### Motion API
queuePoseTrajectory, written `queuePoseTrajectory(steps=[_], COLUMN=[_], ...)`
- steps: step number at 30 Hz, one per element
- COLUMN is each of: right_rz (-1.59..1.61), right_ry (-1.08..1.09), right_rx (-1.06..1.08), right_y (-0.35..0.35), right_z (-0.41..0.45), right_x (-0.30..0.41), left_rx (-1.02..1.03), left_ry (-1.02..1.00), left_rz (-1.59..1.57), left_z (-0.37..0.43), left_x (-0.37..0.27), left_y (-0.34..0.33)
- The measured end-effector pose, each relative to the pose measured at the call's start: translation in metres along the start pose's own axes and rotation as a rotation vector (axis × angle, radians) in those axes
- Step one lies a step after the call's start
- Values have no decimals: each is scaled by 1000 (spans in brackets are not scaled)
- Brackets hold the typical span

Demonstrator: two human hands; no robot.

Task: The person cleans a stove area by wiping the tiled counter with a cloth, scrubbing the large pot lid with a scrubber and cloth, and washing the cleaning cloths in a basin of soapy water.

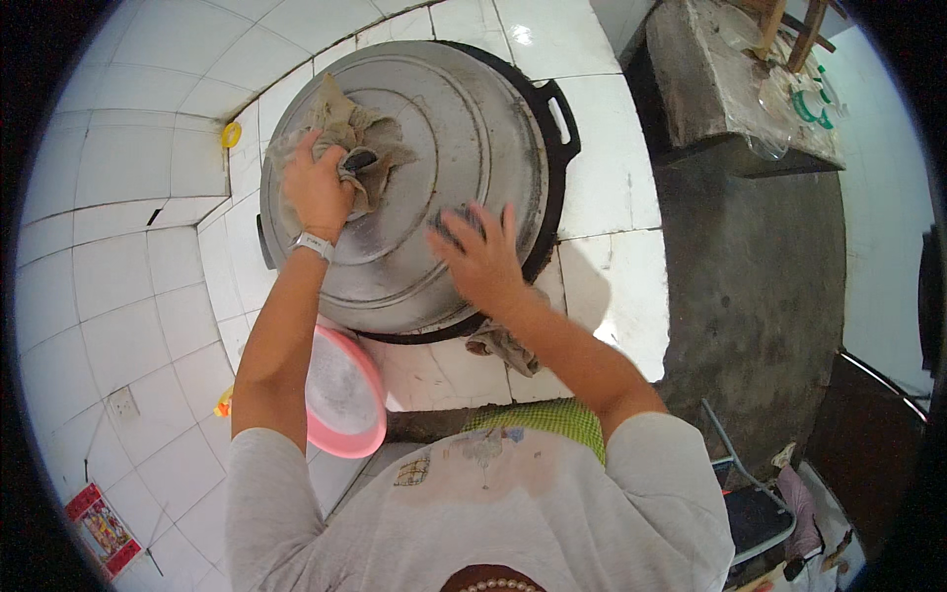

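Observation:
A large round metal lid [399, 255] covers a black wok [546, 214] set into a white-tiled stove top. My left hand [318, 185] grips a worn beige cloth [333, 111], bunched around the lid's black handle [361, 160]. On the near right part of the lid, my right hand [484, 259] is blurred, its fingers spread over a dark scouring pad [467, 220]. Another crumpled cloth [503, 346] lies on the tiles by the wok's near rim, partly under my right forearm.
A pink basin [379, 414] with whitish contents stands at the left, partly behind my left arm. A yellow tape roll [231, 135] sits by the tiled wall. To the right are a concrete block [695, 81] and a folding chair [755, 518].

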State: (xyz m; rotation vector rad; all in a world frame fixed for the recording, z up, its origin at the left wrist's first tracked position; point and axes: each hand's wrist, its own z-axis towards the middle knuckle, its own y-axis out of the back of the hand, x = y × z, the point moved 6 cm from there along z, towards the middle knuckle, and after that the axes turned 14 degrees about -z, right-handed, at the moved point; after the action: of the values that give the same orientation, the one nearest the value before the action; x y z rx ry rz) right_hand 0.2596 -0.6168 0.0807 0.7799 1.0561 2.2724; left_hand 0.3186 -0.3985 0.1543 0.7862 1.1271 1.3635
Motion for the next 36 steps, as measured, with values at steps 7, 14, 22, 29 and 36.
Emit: queuePoseTrajectory(steps=[7,14,22,29,36], right_rz=[-96,5,29,72,42], right_ry=[-186,-304,-270,67,-15], right_rx=[118,49,59,169,75], right_y=[-50,-21,22,19,1], right_z=[132,96,37,6,61], right_x=[-116,-107,-63,14,-32], left_rx=[-53,6,208,310,82], left_ry=[-54,-153,-544,-1040,-292], left_rz=[-81,-214,-236,-78,-488], left_z=[4,3,8,16,25], left_x=[-2,15,2,0,23], left_y=[-4,3,11,16,6])
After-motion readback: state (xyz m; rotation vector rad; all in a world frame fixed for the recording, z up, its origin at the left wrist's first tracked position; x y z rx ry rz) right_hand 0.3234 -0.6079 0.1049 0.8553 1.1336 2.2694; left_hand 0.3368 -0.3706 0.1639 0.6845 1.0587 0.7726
